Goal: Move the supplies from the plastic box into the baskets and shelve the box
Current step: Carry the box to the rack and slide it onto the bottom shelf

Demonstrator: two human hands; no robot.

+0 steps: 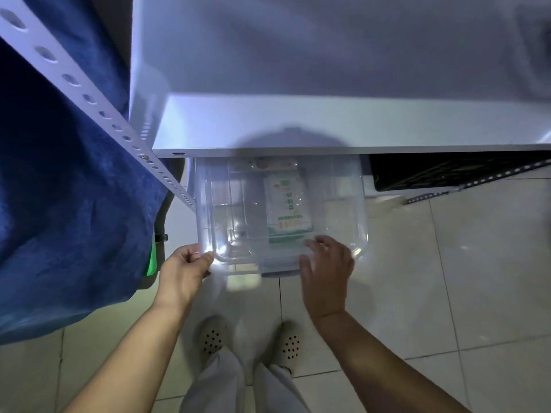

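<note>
The clear plastic box (280,216) sits partly under the edge of the white metal shelf board (328,126), its far end hidden beneath that board and its near end sticking out over the pale tiled floor (447,263). Whether it rests on a lower shelf or on the floor cannot be told.

The left hand (185,269) has its grip closed on the box's near left corner, thumb on the rim. The right hand (326,272) lies on the near right rim with the fingers spread and slightly blurred; whether that grip is clamped or only resting cannot be told.

Inside the box, near the right hand, lies a flat white packet with green and orange printing (287,210), and a second pale packet (268,166) shows just under the shelf board's edge. So the box is not empty, and the transfer of supplies looks unfinished or not yet begun. No baskets can be made out for certain; a dark crate-like thing (447,171) sits under the shelf board to the right of the box, too dim to identify.

What remains, by this view: the packets must go into baskets, and the box must then be shelved.
</note>
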